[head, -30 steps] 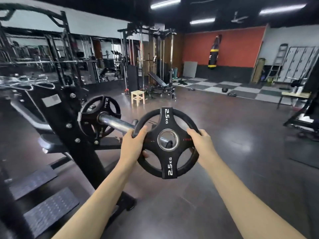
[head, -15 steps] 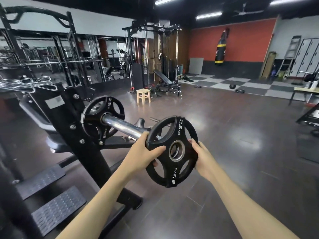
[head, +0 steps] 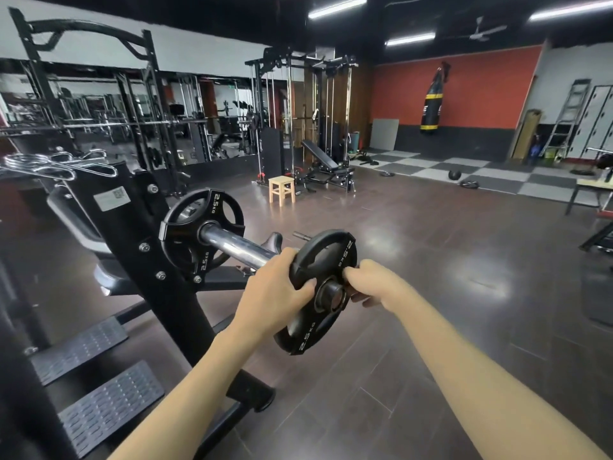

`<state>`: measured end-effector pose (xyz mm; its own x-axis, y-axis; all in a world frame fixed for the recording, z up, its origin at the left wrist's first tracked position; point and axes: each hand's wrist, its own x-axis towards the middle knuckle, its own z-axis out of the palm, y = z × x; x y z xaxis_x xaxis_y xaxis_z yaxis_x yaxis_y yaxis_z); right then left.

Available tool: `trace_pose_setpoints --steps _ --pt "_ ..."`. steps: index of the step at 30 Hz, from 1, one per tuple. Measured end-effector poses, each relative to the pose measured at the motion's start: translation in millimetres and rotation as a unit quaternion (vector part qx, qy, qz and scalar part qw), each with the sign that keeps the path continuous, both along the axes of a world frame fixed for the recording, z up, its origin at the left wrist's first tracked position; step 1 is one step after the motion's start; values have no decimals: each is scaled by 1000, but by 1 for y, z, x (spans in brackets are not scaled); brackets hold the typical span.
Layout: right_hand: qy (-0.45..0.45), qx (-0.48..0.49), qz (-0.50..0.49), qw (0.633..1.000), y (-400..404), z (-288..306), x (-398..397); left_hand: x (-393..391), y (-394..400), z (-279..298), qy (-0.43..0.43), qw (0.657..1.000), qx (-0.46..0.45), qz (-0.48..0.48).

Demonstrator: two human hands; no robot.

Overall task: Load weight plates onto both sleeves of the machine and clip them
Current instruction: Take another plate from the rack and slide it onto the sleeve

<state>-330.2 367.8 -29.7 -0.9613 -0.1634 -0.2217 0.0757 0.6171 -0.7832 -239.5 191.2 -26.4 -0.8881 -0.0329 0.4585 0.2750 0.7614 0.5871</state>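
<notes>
While both hands grip it, a plate sits at the tip of the sleeve.
Machine (head: 132, 220): black upright frame at left, its chrome sleeve (head: 237, 245) jutting toward the viewer.
Inner plate (head: 202, 234): black, marked 2.5 kg, seated against the frame.
Outer plate (head: 320, 290): black, three grip holes, 2.5 kg, hub on the sleeve's end, tilted.
Left hand (head: 275, 293): fingers curled over the plate's left rim, thumb across its face.
Right hand (head: 371, 280): fingers hooked through a grip hole at right.
</notes>
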Motion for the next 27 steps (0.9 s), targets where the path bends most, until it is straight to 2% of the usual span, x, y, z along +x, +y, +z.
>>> trace_pose_setpoints --steps 3,6,13,19,22,27 --pt "-84 -33 102 991 8 19 4 -2 -3 0 -27 999 14 -20" --pt "-74 -34 125 989 10 23 -1 -3 -12 -2 -78 995 23 -58" --pt "-90 -125 132 979 -27 21 -26 -15 -41 -9 -48 997 -42 46" --pt "-46 -52 99 993 -99 23 -55 -37 -97 -14 -28 988 3 151" --pt "-48 -50 103 992 -131 23 -78 -52 -124 -20 -25 982 29 184" --pt "-50 -51 94 993 -176 22 -111 -80 -168 -26 0 965 -3 263"
